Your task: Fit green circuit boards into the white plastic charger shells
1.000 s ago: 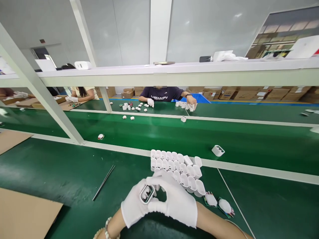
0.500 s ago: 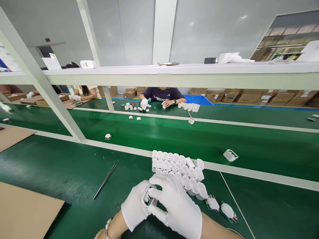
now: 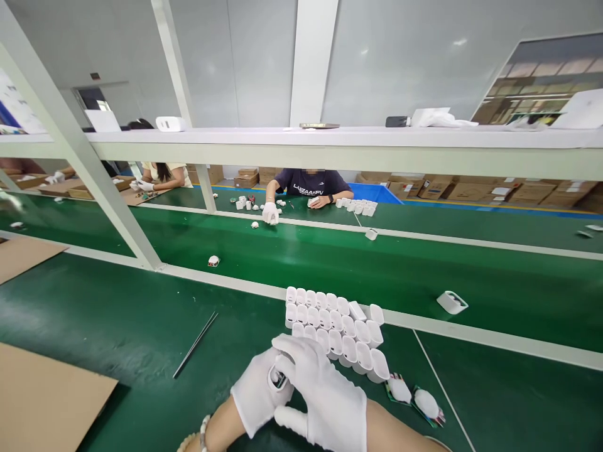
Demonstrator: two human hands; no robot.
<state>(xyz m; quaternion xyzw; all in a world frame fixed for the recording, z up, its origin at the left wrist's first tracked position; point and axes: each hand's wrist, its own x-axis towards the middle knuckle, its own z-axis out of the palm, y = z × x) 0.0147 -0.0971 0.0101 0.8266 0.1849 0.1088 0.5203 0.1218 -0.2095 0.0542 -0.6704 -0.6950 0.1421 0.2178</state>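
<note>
Both my hands wear white gloves low in the middle of the head view. My left hand (image 3: 254,394) grips a small white charger shell (image 3: 276,378) with its open end up. My right hand (image 3: 325,395) lies over the shell, its fingers pressing into the opening and hiding most of it. Just beyond my fingers stands a block of several white shells (image 3: 336,329), packed in rows with their open ends up. Two circuit boards with white parts (image 3: 414,395) lie on the green mat to the right of my right wrist.
Thin metal tweezers (image 3: 195,344) lie left of my hands, with brown cardboard (image 3: 47,402) at the lower left. A loose shell (image 3: 452,302) and a small part (image 3: 213,260) ride the green belt (image 3: 330,263). Two people work across it under a white shelf (image 3: 330,145).
My right hand has closed down over the shell in my left hand, covering its opening. The loose shell on the belt has drifted to the right. The person opposite reached a gloved hand forward.
</note>
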